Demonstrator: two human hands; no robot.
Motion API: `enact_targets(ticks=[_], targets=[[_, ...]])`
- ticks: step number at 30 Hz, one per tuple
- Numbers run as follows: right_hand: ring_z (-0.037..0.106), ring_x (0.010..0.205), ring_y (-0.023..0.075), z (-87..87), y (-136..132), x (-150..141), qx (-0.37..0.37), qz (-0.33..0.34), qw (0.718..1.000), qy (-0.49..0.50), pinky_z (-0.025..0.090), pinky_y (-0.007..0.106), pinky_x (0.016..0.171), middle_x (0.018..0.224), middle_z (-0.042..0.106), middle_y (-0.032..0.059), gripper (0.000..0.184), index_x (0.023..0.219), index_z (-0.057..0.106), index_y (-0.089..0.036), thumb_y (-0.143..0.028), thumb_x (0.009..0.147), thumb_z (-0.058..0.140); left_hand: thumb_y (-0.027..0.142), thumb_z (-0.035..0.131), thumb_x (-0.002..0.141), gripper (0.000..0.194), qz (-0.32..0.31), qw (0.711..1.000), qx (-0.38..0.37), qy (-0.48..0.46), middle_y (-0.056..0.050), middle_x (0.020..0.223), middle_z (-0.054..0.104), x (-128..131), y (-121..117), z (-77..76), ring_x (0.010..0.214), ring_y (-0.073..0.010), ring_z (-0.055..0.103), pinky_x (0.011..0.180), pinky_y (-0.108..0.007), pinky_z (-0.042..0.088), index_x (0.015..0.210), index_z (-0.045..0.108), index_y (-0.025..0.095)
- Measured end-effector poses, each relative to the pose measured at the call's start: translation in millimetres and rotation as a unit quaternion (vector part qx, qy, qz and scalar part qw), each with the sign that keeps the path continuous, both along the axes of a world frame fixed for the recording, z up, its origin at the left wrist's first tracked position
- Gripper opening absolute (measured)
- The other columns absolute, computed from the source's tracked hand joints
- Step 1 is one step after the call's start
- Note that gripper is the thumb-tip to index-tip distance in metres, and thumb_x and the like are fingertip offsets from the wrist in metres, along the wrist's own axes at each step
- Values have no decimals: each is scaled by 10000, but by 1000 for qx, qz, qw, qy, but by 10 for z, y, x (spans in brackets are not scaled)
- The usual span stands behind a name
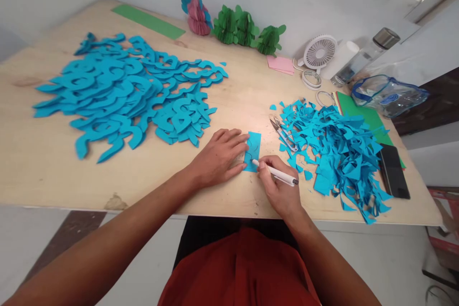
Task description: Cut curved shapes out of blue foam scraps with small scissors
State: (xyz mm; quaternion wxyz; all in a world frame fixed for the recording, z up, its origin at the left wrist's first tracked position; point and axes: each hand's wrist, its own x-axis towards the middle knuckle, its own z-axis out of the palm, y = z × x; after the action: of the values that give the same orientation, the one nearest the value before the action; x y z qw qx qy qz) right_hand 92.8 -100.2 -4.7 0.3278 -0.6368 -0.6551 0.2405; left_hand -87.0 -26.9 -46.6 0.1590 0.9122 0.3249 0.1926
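A small blue paper rectangle (254, 142) lies on the table in front of me, with dark curved pen lines on it. My left hand (223, 158) rests flat on the table, fingers stretched out, their tips on the paper's left edge. In my right hand (281, 189) is a white pen (281, 175), its tip on the paper. Left of my hands spreads a large heap of curved blue paper cutouts (107, 81). To the right is a pile of blue paper scraps (340, 143), with small scissors (283, 135) at its near-left side.
Along the wall stand green folded-paper pieces (234, 26), a pink one (198, 16), a white fan (320, 52) and a bottle (366, 57). A tape roll (311, 79), clear pouch (390, 95), green sheets (362, 114) and phone (394, 172) lie at the right. A green strip (148, 21) lies far left.
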Motion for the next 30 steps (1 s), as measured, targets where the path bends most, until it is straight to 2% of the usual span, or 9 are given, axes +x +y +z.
enact_targets(ticks=[19,27,30], targets=[[617,617,153,-89,82,-11,-64,3,991,117,459,258,587,701,670,15,180,798,616,-191,-292,868,484,336,501,843,293,0,1000,-6,0,-110,1365,522,3,8,4,1292,-314,380,1043,-515,279,1098,578,213],[623,608,147,-141,54,-52,-46,11,989,142,475,250,606,632,646,-7,176,774,617,-190,-270,860,487,321,508,847,335,2,999,19,-28,-133,1369,524,-5,-15,-22,1294,-311,396,1047,-505,300,1150,569,191],[643,614,153,-123,46,2,-12,-28,984,176,488,251,592,641,659,2,174,806,625,-184,-282,867,494,320,516,848,330,-1,1000,19,-16,-128,1357,541,-7,-23,-6,1287,-315,410,1040,-513,317,1148,572,193]])
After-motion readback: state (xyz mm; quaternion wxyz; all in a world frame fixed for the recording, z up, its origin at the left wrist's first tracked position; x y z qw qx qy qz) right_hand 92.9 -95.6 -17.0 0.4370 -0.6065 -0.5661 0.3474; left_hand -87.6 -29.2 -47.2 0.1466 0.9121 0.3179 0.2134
